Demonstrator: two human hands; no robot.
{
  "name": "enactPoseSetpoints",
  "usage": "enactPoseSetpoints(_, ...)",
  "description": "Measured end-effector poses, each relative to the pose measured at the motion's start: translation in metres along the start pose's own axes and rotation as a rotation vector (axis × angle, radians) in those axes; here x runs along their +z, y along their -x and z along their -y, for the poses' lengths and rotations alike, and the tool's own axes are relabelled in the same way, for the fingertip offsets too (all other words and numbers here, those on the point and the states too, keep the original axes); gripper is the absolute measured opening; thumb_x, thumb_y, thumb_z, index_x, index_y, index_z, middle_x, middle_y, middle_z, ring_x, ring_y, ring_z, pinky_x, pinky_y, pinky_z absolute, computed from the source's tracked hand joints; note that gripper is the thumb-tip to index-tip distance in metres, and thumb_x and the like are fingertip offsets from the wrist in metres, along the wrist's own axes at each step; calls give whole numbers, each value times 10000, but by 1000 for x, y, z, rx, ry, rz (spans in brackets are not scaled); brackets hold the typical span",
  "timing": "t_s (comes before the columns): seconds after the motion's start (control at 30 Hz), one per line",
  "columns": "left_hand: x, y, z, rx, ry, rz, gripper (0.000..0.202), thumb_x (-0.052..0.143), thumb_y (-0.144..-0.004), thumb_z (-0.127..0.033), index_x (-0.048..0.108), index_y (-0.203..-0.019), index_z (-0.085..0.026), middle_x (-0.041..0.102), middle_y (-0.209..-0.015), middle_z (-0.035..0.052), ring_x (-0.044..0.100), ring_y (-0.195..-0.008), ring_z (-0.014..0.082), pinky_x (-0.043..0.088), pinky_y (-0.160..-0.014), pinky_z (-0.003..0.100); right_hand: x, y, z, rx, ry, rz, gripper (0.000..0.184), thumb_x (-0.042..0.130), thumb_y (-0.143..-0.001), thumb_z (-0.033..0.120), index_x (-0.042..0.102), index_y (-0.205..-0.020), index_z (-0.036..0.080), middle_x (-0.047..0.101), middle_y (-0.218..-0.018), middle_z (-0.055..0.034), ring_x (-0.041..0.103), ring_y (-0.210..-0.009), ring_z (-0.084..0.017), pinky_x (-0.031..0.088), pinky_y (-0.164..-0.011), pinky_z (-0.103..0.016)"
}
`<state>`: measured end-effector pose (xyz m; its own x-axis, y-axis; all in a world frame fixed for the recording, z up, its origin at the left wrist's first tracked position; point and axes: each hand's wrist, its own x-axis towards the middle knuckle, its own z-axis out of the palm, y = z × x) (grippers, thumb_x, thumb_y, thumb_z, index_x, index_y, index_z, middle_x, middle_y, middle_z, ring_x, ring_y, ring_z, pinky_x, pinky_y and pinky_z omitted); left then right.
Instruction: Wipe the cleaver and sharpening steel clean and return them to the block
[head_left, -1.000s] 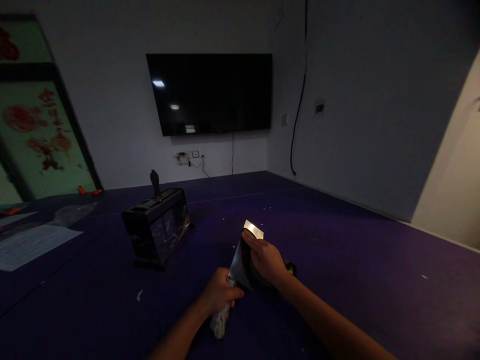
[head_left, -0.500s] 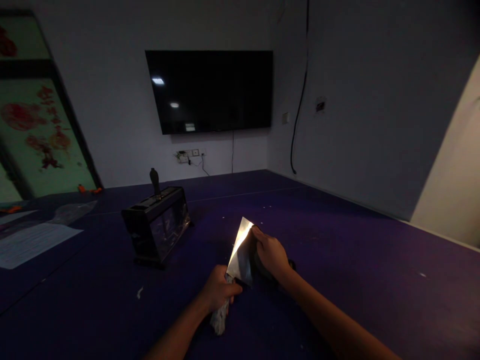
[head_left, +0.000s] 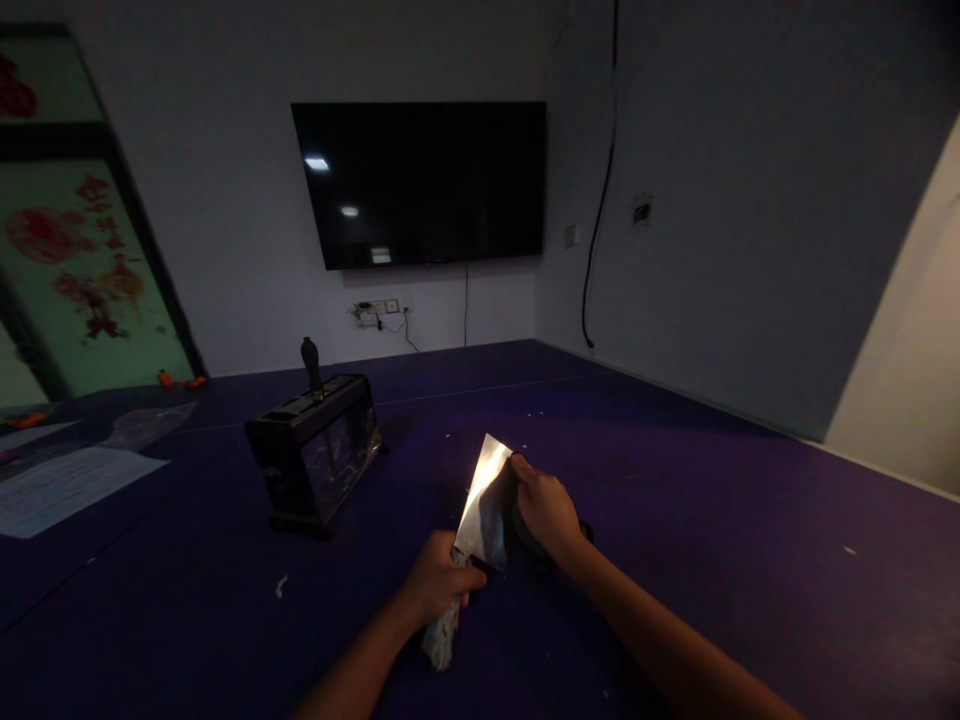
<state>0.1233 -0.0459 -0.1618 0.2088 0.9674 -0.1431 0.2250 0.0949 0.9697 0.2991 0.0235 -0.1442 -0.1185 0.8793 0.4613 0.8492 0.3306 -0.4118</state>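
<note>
Cleaver [head_left: 480,520], to the right of the black stand [head_left: 315,455].
Left hand [head_left: 437,583]: grip closed round the pale handle [head_left: 439,643], nearer the stand. Right hand [head_left: 550,510]: grip curled over a dark, mostly hidden object [head_left: 531,543], farther right.

The rear wall [head_left: 232,220] carried a dark-screened television [head_left: 427,190] reflecting lights, with sockets [head_left: 391,306] and leads below. A black cable [head_left: 615,45] hung down the right wall [head_left: 735,220]. Red decorations [head_left: 46,236] marked a dark-framed, greenish panel [head_left: 45,330] at left. Lighting was dim, brighter at far right.
</note>
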Motion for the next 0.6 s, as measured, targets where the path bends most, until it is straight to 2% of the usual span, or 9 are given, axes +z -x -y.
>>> enactPoseSetpoints(0.17,0,-1,2,-2,-8,5,157,587,-552,-227,477,-639,-156,447,-368,-78,361,-250,67,302,-290,185,0,-1,-1,59,18,19,468,345,-762,69,466,-1208,142,567,-1145,-109,605,-912,-209,442,-779,-281)
enactPoseSetpoints(0.37,-1,-2,4,9,-6,11,162,588,-548,-224,480,-644,-152,431,-365,-82,358,-267,62,279,-304,177,0,0,-1,33,26,-7,486,333,-757,54,450,-1222,134,549,-1170,-109,599,-926,-210,447,-790,-291)
enactPoseSetpoints(0.6,0,3,-6,14,-66,79,170,591,-554,-215,464,-652,-158,430,-375,-89,345,-274,56,270,-318,174,-5,1,6,-176,-28,-31,518,344,-749,49,424,-1250,149,438,-1288,-59,486,-1103,-156,382,-922,-261)
